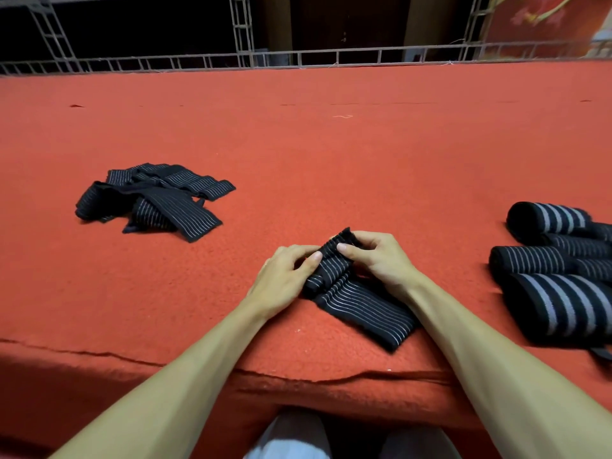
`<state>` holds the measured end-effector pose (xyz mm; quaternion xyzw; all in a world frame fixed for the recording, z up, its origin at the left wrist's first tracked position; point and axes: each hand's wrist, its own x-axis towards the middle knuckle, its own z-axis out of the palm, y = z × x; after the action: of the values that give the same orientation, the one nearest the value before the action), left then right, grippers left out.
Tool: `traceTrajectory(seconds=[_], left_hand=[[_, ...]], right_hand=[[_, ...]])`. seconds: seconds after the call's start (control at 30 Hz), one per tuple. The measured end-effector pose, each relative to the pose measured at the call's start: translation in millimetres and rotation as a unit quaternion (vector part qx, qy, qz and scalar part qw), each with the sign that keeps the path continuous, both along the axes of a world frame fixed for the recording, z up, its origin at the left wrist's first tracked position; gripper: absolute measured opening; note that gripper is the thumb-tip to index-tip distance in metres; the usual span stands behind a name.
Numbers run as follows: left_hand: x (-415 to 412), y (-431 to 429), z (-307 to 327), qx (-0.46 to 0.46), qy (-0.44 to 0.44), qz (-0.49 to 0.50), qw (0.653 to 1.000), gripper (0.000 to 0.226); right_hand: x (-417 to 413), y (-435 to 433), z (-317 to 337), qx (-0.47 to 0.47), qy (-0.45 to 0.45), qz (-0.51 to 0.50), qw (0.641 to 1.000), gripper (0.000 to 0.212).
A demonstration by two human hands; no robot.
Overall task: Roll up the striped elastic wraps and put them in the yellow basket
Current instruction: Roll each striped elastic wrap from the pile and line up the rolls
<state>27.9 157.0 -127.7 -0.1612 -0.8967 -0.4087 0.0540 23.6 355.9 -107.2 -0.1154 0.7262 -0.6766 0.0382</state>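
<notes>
A black elastic wrap with thin white stripes (361, 303) lies on the red felt table in front of me, its far end partly rolled. My left hand (284, 276) pinches the rolled part from the left. My right hand (377, 256) grips the same roll from the right, thumb on top. A loose pile of unrolled striped wraps (155, 198) lies at the left. Several rolled wraps (556, 266) sit at the right edge. No yellow basket is in view.
The red felt table (298, 144) stretches far back to a metal lattice frame (298, 58). Its front edge (314, 379) runs just below my forearms. My knees show under the edge.
</notes>
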Motion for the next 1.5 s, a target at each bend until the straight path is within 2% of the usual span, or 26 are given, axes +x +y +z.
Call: traceTrajectory(seconds=[0.1, 0.17, 0.23, 0.3, 0.37, 0.53, 0.63, 0.67, 0.77, 0.87, 1.0, 1.13, 1.17, 1.27, 1.4, 1.5], left_hand=[[1.6, 1.8, 4.1, 0.101, -0.007, 0.027, 0.994, 0.014], [2.6, 2.5, 5.2, 0.135, 0.010, 0.056, 0.989, 0.002], [5.7, 3.5, 6.8, 0.144, 0.013, 0.074, 0.987, 0.003], [5.8, 3.8, 6.8, 0.142, 0.029, 0.093, 0.985, 0.006], [5.9, 3.6, 6.0, 0.134, 0.052, 0.108, 0.984, 0.009], [9.9, 2.0, 2.1, 0.114, 0.157, 0.092, 0.977, 0.014], [12.7, 4.1, 0.1, 0.092, 0.216, 0.038, 0.971, 0.010], [13.6, 4.7, 0.6, 0.104, 0.213, 0.025, 0.971, 0.005], [13.8, 3.3, 1.3, 0.170, 0.153, 0.042, 0.973, 0.031], [13.7, 1.6, 5.6, 0.246, 0.070, 0.068, 0.964, 0.024], [14.3, -1.2, 9.7, 0.248, -0.005, 0.058, 0.967, 0.018], [29.6, 9.8, 28.5, 0.323, -0.083, 0.007, 0.943, 0.009], [35.6, 16.3, 33.6, 0.321, -0.090, -0.018, 0.943, 0.008], [51.8, 31.0, 45.9, 0.288, -0.067, -0.042, 0.954, 0.029], [64.5, 29.5, 65.1, 0.224, 0.036, -0.005, 0.974, 0.034], [73.4, 26.4, 74.2, 0.151, 0.092, -0.001, 0.984, 0.036]], right_hand=[[2.5, 0.7, 1.6, -0.006, -0.004, 0.011, 1.000, 0.011], [0.6, -1.8, 0.4, 0.020, 0.006, -0.033, 0.999, 0.012], [-3.5, -4.3, -3.6, 0.027, 0.016, -0.122, 0.992, 0.022], [-5.6, -6.7, -5.7, 0.012, 0.040, -0.218, 0.975, 0.020], [-5.4, -11.2, -5.8, 0.037, 0.074, -0.263, 0.961, 0.017], [10.3, -37.5, 4.9, 0.071, -0.020, -0.159, 0.984, 0.044], [12.7, -41.5, -2.0, 0.107, -0.023, -0.172, 0.979, 0.039], [13.7, -40.8, -4.1, 0.118, -0.020, -0.176, 0.977, 0.037], [17.4, -38.0, -3.8, 0.113, -0.019, -0.168, 0.979, 0.033], [20.2, -33.6, 2.6, 0.093, -0.035, -0.157, 0.983, 0.028], [35.5, -23.6, 19.5, 0.071, -0.051, -0.109, 0.990, 0.022], [55.0, -8.7, 45.8, 0.112, 0.001, -0.074, 0.991, 0.013], [58.2, -6.1, 53.2, 0.118, 0.019, -0.076, 0.990, 0.012], [68.4, 1.1, 75.1, 0.128, 0.052, -0.090, 0.986, 0.012], [84.2, 12.3, 97.0, 0.157, 0.076, -0.097, 0.980, 0.016], [89.4, 23.3, 106.5, 0.125, 0.081, -0.172, 0.974, 0.017]])
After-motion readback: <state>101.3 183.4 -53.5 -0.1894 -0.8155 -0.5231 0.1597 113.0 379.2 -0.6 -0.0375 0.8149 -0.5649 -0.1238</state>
